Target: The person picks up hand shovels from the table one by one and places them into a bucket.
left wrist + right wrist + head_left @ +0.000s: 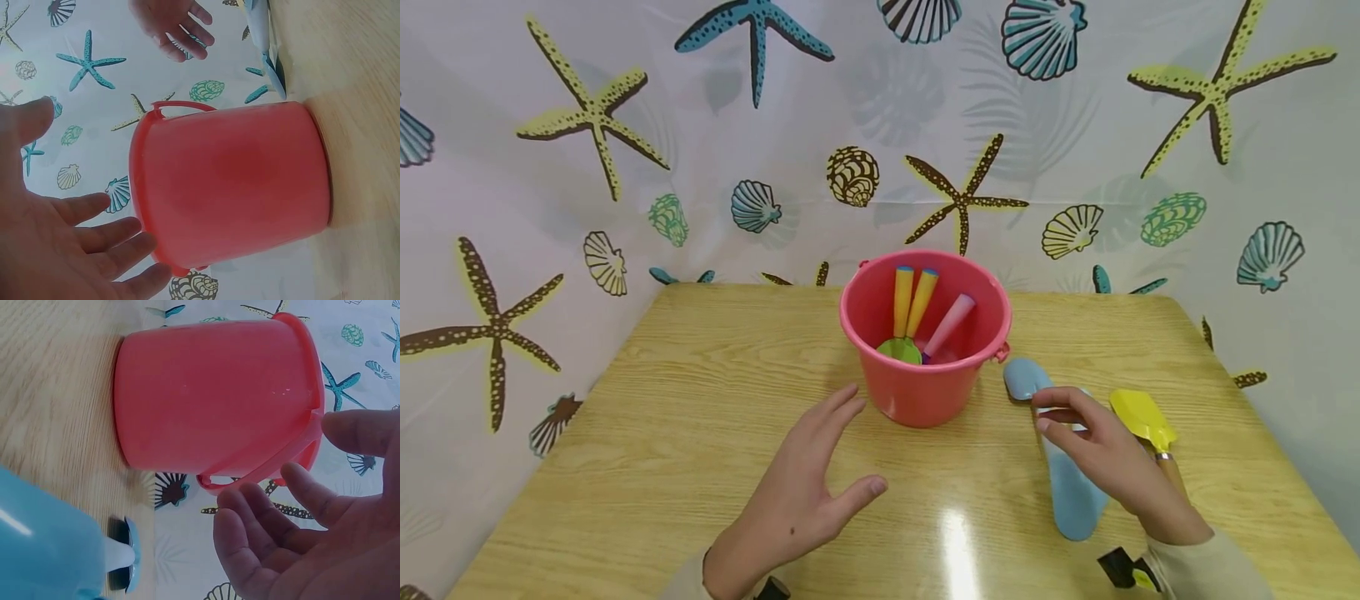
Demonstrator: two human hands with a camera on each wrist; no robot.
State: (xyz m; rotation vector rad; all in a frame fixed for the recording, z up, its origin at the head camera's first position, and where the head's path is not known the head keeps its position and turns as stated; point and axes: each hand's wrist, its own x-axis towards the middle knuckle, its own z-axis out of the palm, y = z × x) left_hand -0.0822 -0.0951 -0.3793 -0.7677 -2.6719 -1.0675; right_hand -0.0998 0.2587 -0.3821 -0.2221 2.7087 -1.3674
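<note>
A pink-red toy bucket [917, 392] stands upright on the table, its handle hanging down one side in the right wrist view. Inside are two orange-handled tools [912, 304] with green heads and a pink-handled one [951, 323]. My left hand [797, 492], fingers extended and thumb spread, is in front of the bucket's left side and holds nothing. My right hand [1105, 450] hovers above a light-blue toy shovel [1075, 500], fingers loosely bent with nothing between them. The hand hides part of that shovel. Beside it lies a yellow shovel [1142, 417] with a wooden handle.
The wooden table [715, 375] extends left of the bucket and in front of it. A white cloth [820, 108] printed with starfish and shells hangs behind the table and along its sides.
</note>
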